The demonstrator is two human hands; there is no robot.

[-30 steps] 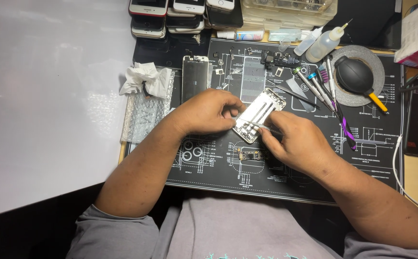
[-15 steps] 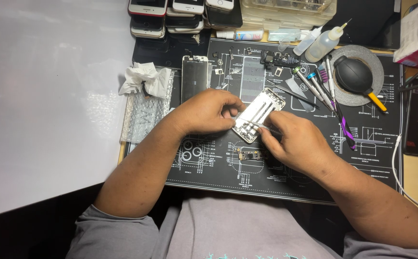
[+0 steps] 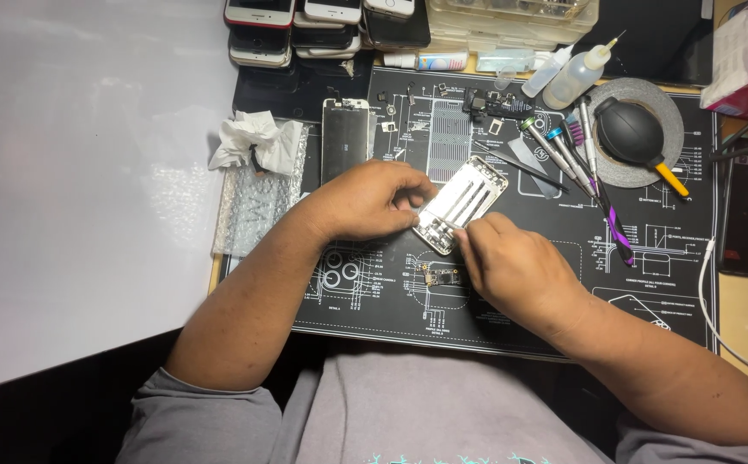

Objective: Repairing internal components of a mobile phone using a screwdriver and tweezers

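I saw the phone housing (image 3: 461,204) stripped bare mid-worktop (image 3: 90,172) — my left hand (image 3: 365,202) pinched its edge, my right hand (image 3: 511,266) gripped its lower end; removed screen (image 3: 344,137) and small board (image 3: 439,276) lay apart — reassembly remained.

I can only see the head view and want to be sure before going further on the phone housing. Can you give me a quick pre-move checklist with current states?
1. Phone housing held at both ends: ok, left hand at its left side, right hand at its lower end.
2. Housing over the black work mat: ok.
3. Small loose part on the mat clear of the hands: ok, just below the housing.
4. Screwdrivers within reach: ok, upper right.
5. Tool in right fingers: cannot tell, hidden.
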